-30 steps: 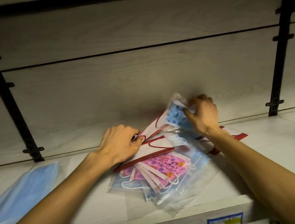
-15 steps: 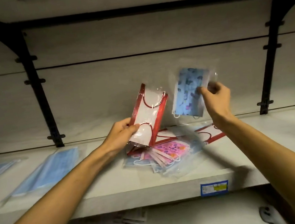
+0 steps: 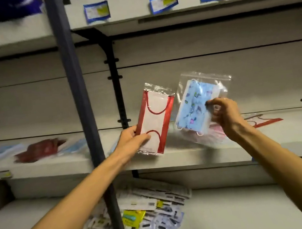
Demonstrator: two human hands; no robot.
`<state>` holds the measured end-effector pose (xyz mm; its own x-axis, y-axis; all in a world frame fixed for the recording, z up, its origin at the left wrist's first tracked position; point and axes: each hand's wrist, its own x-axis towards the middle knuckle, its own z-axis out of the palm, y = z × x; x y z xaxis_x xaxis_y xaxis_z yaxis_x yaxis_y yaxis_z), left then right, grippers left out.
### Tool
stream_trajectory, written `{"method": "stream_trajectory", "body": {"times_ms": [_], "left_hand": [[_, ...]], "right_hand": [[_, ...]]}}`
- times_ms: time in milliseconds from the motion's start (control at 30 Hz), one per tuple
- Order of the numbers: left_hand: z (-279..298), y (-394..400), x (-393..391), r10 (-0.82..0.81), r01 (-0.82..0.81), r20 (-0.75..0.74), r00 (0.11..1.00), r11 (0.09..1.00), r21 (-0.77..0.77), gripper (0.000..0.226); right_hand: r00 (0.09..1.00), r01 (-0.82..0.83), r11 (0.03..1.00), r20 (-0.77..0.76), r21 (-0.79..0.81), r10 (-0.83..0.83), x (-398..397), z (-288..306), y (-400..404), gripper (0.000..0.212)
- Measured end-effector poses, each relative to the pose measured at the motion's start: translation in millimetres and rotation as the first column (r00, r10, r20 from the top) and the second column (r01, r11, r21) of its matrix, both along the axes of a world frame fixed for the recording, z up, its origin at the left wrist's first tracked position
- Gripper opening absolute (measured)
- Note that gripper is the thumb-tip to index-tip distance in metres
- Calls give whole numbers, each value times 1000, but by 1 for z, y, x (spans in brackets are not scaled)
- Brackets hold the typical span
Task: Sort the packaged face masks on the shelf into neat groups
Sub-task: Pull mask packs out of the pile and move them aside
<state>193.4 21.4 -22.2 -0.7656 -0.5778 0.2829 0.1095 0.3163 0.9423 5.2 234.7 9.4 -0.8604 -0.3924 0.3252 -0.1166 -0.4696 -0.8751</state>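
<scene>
Since the earlier frame both packs have come further off the shelf (image 3: 189, 157) toward the viewer. In the head view, the left hand (image 3: 132, 141) pinches the red-edged mask pack (image 3: 155, 121), the right hand (image 3: 224, 114) grips the blue printed pack (image 3: 193, 107); both stand upright, side by side, with blue and dark red groups lying leftward, nearer the left hand.

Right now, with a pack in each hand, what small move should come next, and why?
Probably lay the red-trimmed pack in the left hand beside the matching pack lying on the shelf at right; the right hand holds the blue patterned pack.
</scene>
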Motion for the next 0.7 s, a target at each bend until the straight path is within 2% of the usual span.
{"method": "stream_trajectory", "body": {"times_ms": [67,133,233,333,400,533,700], "left_hand": [[-5,-15,44,46,-46,-4,999,998,-45,25],[-12,-33,88,113,-113,-8,994,991,-74,25],[-23,-62,154,212,-210,19,977,973,-92,21],[-27,-94,211,327,-322,51,944,943,-79,22],[-27,-120,243,422,-416,62,905,905,-89,25],[-29,-175,290,569,-549,83,818,816,-182,32],[-32,-246,316,748,-672,81,659,634,-383,38]], "right_hand": [[999,-36,997,-31,61,38,38,-5,-25,13],[994,-77,991,-66,113,85,75,-11,-51,7],[983,-152,977,-79,150,165,132,-23,-94,15],[955,-240,946,-120,219,270,183,-31,-141,11],[933,-272,922,-157,277,323,210,-31,-174,2],[909,-320,866,-133,385,395,248,-31,-235,8],[914,-316,844,-99,433,393,262,-37,-307,4]]}}
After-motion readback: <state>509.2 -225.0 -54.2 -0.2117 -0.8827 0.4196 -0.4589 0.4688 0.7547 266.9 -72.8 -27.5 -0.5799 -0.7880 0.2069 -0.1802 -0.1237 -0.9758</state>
